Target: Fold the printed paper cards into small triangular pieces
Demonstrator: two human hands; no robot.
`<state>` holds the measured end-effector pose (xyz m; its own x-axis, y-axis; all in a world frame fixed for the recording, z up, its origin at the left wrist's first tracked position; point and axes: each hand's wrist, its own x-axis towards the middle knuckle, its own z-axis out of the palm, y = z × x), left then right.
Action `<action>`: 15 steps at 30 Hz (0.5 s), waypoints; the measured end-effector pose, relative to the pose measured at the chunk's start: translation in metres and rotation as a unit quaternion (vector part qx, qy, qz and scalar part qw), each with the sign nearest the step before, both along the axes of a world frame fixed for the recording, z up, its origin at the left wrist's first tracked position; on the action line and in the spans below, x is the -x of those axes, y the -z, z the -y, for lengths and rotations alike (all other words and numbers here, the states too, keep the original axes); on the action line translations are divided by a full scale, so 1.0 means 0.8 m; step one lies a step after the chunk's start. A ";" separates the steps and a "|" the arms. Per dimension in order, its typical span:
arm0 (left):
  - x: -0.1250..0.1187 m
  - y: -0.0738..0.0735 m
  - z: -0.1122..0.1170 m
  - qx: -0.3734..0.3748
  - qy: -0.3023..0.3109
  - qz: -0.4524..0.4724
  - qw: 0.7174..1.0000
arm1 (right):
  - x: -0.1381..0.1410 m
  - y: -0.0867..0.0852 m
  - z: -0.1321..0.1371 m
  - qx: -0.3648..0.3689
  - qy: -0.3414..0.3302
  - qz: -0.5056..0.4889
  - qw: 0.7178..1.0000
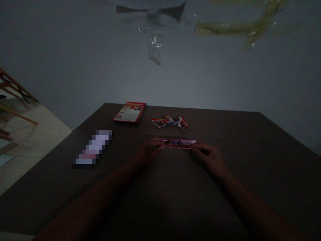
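A narrow folded strip of red printed paper (178, 143) lies flat on the dark wooden table (250, 167). My left hand (147, 150) pinches its left end, fingers closed on it. My right hand (209, 155) pinches its right end the same way. Both forearms reach in from the near edge. The room is dim, so the print on the strip is hard to read.
Behind the strip lie a few small folded paper pieces (170, 122). A red printed packet (129, 112) rests further left at the far edge. A blurred oblong object (93, 147) lies at left. Wooden furniture (12, 100) stands at far left on the floor.
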<state>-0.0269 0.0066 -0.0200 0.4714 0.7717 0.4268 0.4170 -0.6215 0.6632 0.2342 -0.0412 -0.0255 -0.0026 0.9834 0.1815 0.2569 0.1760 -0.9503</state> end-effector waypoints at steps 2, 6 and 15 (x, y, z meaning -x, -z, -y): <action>0.001 0.002 -0.001 0.003 0.010 0.008 1.000 | -0.001 0.002 -0.001 0.000 -0.003 -0.002 1.000; 0.003 0.005 -0.002 0.017 0.027 0.028 0.999 | 0.000 0.003 0.000 0.012 0.008 -0.015 1.000; -0.004 -0.004 0.006 0.117 -0.052 0.104 0.986 | 0.003 0.001 0.000 0.088 0.053 -0.071 0.992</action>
<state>-0.0238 0.0016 -0.0169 0.3059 0.9005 0.3092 0.3110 -0.4015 0.8615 0.2319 -0.0415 -0.0260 0.1152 0.9933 -0.0012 0.1266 -0.0159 -0.9918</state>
